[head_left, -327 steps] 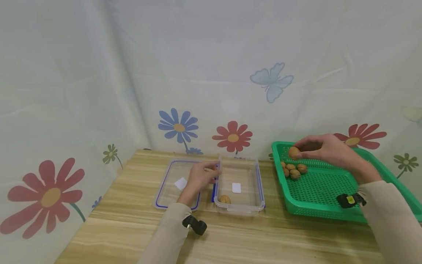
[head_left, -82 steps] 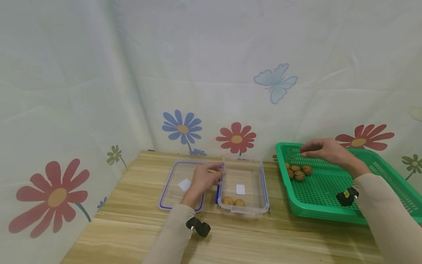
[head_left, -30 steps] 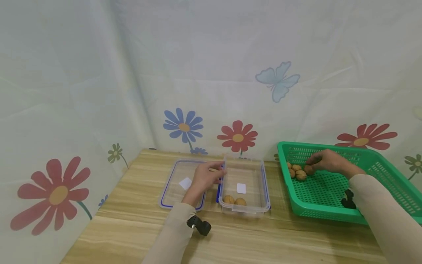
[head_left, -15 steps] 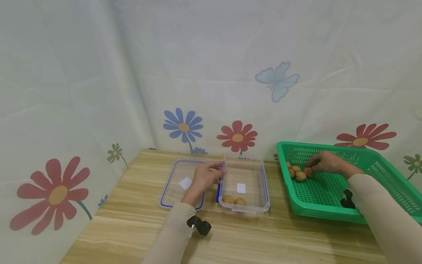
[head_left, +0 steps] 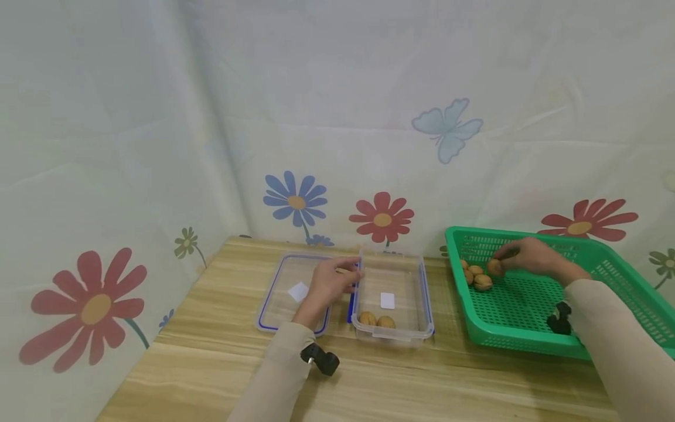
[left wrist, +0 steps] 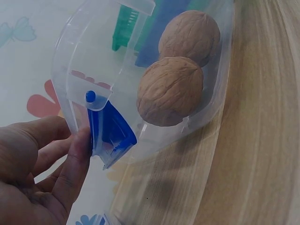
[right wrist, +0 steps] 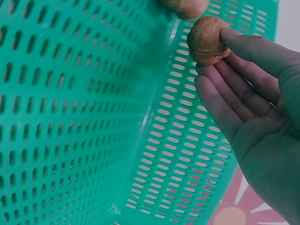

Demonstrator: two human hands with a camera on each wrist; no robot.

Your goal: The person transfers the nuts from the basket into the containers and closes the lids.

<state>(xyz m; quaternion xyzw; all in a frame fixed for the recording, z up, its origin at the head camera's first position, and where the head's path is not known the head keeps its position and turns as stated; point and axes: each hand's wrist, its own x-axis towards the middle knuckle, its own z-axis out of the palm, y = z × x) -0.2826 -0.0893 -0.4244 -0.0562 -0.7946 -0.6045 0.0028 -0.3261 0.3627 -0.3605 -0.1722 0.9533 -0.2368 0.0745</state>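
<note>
My right hand (head_left: 532, 256) pinches a walnut (head_left: 495, 268) between thumb and fingertips, inside the green basket. In the right wrist view, that walnut (right wrist: 207, 41) sits at the fingertips in front of the perforated wall. Several other walnuts (head_left: 482, 283) lie close by in the basket's left corner. My left hand (head_left: 328, 285) grips the near-left side of a clear plastic food container (head_left: 392, 336). Seen from the left wrist, the fingers are at its wall beside a blue latch (left wrist: 110, 131). Two walnuts (left wrist: 170, 91) rest side by side at the container's front end.
A clear lid (head_left: 268, 319) with a blue seal lies left of the container, partly behind my left hand. The green basket (head_left: 519, 337) stands on the right of the wooden table (head_left: 422, 381). A flower-printed curtain (head_left: 337, 117) hangs right behind the table.
The container held one walnut in the oldest frame and holds two now. My right hand reached down into the basket and has raised a walnut slightly. My left hand keeps its place.
</note>
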